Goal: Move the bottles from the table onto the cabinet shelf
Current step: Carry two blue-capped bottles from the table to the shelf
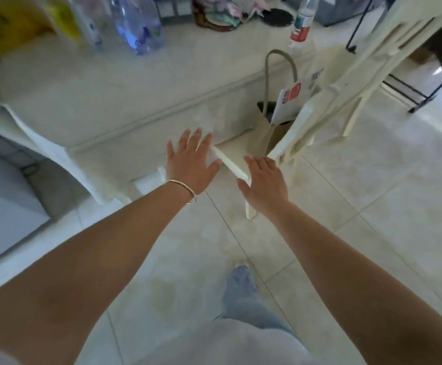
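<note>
On the white table [88, 96] a large clear bottle [138, 25] with a blue label stands at the far left, next to a slimmer clear bottle [89, 25]. A third bottle [302, 21] with a red and green label stands at the table's far right end. My left hand [192, 162] and my right hand [264, 180] are both stretched forward with fingers spread, empty, near the table's front edge and over a cream chair [243, 151]. No cabinet shelf is recognisable. The picture is blurred.
A cream tote bag [275, 122] with papers sits on the chair pushed under the table. A yellow bag [17, 25] and ornaments [219, 11] stand on the table's far side. A black metal rack [409, 83] is at right. A second chair [43, 143] is at left.
</note>
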